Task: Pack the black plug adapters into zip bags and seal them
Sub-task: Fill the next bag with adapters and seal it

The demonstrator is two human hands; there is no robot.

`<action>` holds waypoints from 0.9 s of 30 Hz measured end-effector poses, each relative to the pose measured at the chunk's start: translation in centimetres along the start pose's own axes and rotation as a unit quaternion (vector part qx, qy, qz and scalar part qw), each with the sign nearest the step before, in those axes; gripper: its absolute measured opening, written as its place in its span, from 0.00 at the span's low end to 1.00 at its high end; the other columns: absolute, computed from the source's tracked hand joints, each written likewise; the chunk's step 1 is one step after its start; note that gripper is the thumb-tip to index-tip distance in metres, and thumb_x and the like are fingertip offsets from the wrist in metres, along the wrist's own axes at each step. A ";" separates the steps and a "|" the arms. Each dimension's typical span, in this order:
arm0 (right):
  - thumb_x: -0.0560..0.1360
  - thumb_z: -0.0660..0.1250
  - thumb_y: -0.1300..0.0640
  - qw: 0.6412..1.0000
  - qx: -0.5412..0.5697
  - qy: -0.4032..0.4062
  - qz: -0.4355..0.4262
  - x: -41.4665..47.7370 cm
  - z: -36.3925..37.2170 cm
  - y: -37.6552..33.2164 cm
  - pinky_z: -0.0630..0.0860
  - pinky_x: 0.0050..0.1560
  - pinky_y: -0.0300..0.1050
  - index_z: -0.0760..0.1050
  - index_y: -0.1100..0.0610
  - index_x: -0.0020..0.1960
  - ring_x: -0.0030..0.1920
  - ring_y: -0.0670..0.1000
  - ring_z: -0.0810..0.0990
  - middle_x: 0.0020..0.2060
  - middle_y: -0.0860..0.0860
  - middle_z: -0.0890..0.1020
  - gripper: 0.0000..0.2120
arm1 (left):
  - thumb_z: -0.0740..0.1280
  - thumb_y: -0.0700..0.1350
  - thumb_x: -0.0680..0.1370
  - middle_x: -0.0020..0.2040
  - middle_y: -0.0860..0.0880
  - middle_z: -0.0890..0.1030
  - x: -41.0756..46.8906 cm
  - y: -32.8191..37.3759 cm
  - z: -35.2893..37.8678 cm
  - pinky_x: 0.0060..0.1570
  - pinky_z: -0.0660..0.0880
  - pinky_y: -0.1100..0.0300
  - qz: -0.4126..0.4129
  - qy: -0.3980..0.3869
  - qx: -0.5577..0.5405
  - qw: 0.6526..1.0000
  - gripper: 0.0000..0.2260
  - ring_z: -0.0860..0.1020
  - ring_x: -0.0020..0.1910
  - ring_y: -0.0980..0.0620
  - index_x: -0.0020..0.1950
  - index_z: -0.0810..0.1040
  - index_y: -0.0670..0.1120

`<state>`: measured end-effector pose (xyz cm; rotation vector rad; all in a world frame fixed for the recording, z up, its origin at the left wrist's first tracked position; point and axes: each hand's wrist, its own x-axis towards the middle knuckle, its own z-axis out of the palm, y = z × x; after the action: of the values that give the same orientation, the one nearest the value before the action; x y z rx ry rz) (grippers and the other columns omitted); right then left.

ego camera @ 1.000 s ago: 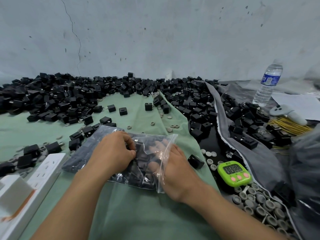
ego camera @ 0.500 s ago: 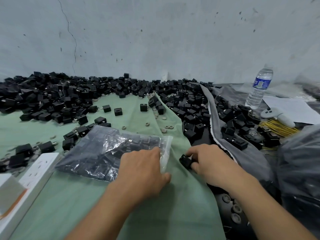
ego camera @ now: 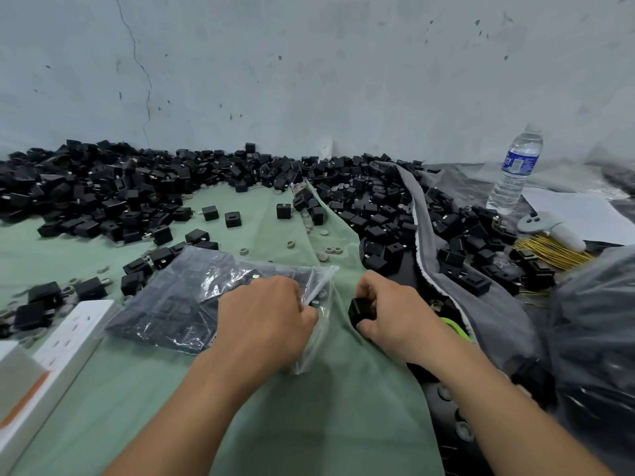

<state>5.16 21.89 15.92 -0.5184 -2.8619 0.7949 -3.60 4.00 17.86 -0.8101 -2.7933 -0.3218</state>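
Pinching the mouth edge of 1 zip bag (ego camera: 192, 304) with left hand (ego camera: 264, 321), fingers curled onto the plastic; bag flat on green cloth (ego camera: 309, 407), part-filled with black adapters, count inside unreadable. Gripping 1 black plug adapter (ego camera: 360, 309) in right hand (ego camera: 395, 314), fingers closed round it, just beside the bag mouth. Behind: loose adapter heap (ego camera: 103, 194) along the wall, too many to count, plus 1 water bottle (ego camera: 515, 170), 1 white power strip (ego camera: 68, 334), 1 grey controller (ego camera: 549, 228)
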 end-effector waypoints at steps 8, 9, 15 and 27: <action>0.74 0.66 0.77 0.787 0.608 -0.091 0.053 0.2 0.1 -1.7 0.82 0.43 0.43 0.71 0.60 0.53 0.43 0.55 0.85 0.45 0.62 0.84 0.15 | 0.62 0.59 0.75 0.37 0.55 0.78 0.0 -0.4 0.1 0.35 0.66 0.56 -0.003 0.003 -0.011 1.000 0.13 0.77 0.39 0.51 0.38 0.74 0.52; 0.74 0.65 0.78 0.780 0.616 -0.099 0.054 0.1 0.4 -1.9 0.83 0.43 0.45 0.71 0.60 0.52 0.45 0.57 0.86 0.45 0.63 0.84 0.15 | 0.63 0.59 0.75 0.36 0.56 0.77 0.0 -0.4 0.0 0.34 0.65 0.57 -0.007 -0.002 -0.018 1.000 0.12 0.76 0.38 0.53 0.38 0.74 0.52; 0.60 0.78 0.64 0.930 0.364 0.038 -0.041 0.1 2.7 -3.2 0.74 0.42 0.46 0.76 0.57 0.41 0.39 0.46 0.77 0.39 0.52 0.83 0.14 | 0.65 0.57 0.71 0.31 0.56 0.77 -0.3 0.0 -0.7 0.29 0.61 0.59 -0.057 0.032 -0.085 0.994 0.12 0.73 0.33 0.58 0.34 0.75 0.51; 0.70 0.62 0.51 0.990 0.049 0.114 -0.069 1.8 6.4 -6.2 0.69 0.47 0.50 0.63 0.50 0.31 0.41 0.54 0.70 0.32 0.45 0.70 0.12 | 0.62 0.57 0.69 0.28 0.54 0.75 -1.0 1.1 -1.0 0.30 0.63 0.61 0.025 0.047 -0.135 0.989 0.11 0.73 0.31 0.59 0.33 0.73 0.50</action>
<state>0.32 14.55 13.77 -0.3692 -2.6016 0.7920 -2.02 4.17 18.70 -0.8944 -2.6718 -0.7216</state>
